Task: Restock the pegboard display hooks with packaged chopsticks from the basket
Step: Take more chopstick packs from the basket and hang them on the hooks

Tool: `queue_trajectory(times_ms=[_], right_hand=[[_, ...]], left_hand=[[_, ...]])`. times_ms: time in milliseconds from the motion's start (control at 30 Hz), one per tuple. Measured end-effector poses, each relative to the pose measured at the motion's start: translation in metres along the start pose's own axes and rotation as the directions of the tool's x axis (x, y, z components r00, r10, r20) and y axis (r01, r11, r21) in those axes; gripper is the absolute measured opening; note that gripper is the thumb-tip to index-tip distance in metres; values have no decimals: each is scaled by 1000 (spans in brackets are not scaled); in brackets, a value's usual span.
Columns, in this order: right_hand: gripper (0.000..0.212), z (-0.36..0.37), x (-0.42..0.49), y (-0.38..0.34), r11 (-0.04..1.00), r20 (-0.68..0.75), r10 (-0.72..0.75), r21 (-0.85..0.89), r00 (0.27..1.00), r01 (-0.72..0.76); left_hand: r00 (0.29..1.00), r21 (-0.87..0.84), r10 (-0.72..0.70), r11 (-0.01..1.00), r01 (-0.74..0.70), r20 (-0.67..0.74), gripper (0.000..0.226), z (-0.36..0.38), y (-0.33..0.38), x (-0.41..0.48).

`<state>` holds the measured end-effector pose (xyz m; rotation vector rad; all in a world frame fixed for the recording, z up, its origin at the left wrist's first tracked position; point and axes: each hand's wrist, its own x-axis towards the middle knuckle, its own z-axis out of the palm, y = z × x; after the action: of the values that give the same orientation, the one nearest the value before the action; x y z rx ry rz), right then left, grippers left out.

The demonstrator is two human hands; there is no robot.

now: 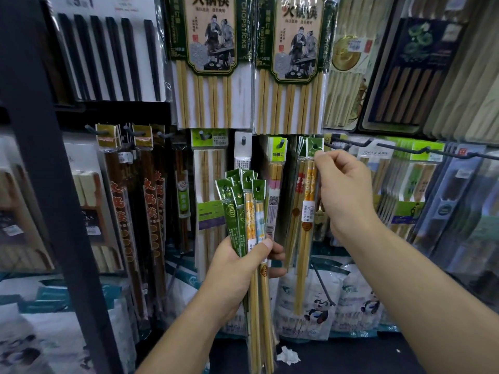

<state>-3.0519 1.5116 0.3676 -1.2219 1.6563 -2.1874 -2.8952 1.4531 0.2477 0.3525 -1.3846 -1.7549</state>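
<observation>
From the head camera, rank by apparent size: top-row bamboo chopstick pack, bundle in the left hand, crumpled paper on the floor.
1. bamboo chopstick pack
2. bundle in the left hand: nearer the camera, so unsure
3. crumpled paper, clearly smallest

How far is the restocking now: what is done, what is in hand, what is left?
Done: some green-topped packs hang in a stack. In hand: the right hand pinches one more pack by its top against that stack; whether it is hooked yet is unclear. Left: the left hand grips a bundle of several packs to hang. The basket is not in view.
</observation>
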Motion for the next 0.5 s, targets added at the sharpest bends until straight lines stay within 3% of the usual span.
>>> queue_trajectory(times_ms=[233,500], right_hand=[[37,-1,4,1,1000,-15,12,-16,1000,-13],[34,2,8,1,999,-33,4,-42,999,-5]], left_hand=[[1000,11,-8,1000,8,-11,21,0,-2,0],[1000,5,-4,1000,4,-17,36,1,0,0]])
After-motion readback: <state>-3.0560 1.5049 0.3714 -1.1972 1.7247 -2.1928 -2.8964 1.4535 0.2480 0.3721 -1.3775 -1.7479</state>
